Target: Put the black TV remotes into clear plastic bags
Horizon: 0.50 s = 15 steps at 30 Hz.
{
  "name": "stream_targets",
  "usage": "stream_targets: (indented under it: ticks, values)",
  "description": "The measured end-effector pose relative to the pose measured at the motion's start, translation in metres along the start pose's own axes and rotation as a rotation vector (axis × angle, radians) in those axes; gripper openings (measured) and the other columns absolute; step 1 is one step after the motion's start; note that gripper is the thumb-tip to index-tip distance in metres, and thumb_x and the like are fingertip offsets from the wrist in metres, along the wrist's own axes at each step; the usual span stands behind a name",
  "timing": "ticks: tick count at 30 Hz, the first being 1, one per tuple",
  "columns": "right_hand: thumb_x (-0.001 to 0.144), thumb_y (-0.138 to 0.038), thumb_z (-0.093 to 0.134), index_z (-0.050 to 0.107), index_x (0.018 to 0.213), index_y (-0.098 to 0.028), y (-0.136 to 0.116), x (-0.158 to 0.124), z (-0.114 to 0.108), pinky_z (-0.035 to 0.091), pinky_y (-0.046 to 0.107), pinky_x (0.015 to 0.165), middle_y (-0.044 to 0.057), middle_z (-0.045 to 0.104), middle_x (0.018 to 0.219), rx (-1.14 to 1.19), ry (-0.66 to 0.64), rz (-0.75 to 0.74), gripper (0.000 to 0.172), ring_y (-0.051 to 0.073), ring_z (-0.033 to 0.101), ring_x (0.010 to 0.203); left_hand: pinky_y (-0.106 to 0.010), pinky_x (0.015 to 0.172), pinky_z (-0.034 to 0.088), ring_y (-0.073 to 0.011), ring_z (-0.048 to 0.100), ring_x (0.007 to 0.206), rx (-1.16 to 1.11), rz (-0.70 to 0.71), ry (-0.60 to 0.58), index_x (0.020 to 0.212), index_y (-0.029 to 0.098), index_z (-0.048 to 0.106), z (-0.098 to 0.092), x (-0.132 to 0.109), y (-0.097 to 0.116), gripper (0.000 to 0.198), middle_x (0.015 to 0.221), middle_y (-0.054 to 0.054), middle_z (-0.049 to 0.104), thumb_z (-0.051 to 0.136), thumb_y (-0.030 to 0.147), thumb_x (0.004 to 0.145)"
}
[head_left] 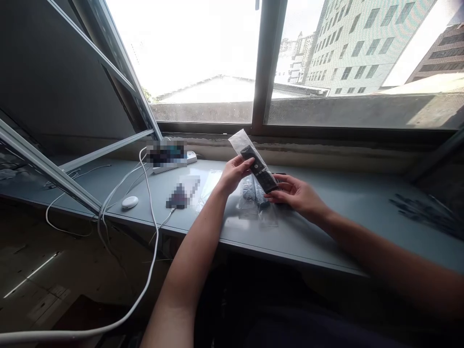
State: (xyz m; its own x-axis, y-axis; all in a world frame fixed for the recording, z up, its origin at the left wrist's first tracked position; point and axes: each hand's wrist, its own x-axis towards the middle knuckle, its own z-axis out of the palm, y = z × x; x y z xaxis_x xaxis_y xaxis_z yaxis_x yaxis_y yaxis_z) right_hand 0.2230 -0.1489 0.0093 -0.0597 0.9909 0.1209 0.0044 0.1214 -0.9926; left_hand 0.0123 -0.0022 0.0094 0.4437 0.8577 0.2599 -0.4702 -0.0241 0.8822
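Observation:
A black remote control in a clear plastic sleeve is held slanted above the grey table, its buttons facing up. My left hand pinches it near the upper end, thumb on top. At the lower end, the fingers of my right hand are closed on it. The sleeve's loose end sticks out past my left fingers. Beneath lie clear plastic bags with dark items inside, partly hidden by the remote. Another dark item shows behind my right fingers.
On the left of the table stand a power strip, a blurred-out device on a cable and a round white object. A white cable hangs over the front edge. Metal framing leans at left; dark gloves lie right.

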Motion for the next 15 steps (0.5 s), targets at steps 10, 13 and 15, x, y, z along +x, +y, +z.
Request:
stream_targets:
  ticks: [10, 13, 15]
  values:
    - [0.077, -0.064, 0.101, 0.084, 0.109, -0.020, -0.0012, 0.0002, -0.0031, 0.058, 0.033, 0.063, 0.010, 0.085, 0.100, -0.202, 0.091, -0.062, 0.058, 0.023, 0.074, 0.078, -0.045, 0.111, 0.059, -0.0263, 0.081, 0.109, 0.033, -0.038, -0.126, 0.116, 0.017, 0.083, 0.0016, -0.0059, -0.0001, 0.055, 0.120, -0.012, 0.084, 0.105, 0.049, 0.077]
    - [0.076, -0.066, 0.100, 0.082, 0.103, -0.022, -0.0006, -0.0001, -0.0043, 0.055, 0.032, 0.060, 0.007, 0.082, 0.094, -0.224, 0.132, -0.063, 0.055, 0.019, 0.065, 0.069, -0.046, 0.110, 0.060, -0.0280, 0.081, 0.111, 0.043, -0.055, -0.163, 0.115, 0.017, 0.084, 0.0025, -0.0075, -0.0014, 0.054, 0.122, -0.013, 0.083, 0.105, 0.047, 0.077]
    - [0.077, -0.067, 0.100, 0.081, 0.100, -0.022, -0.0012, -0.0004, -0.0044, 0.053, 0.031, 0.059, 0.005, 0.078, 0.089, -0.235, 0.154, -0.067, 0.054, 0.017, 0.061, 0.067, -0.047, 0.111, 0.060, -0.0289, 0.081, 0.112, 0.046, -0.072, -0.192, 0.114, 0.015, 0.085, 0.0038, -0.0087, -0.0014, 0.052, 0.123, -0.015, 0.083, 0.105, 0.046, 0.077]
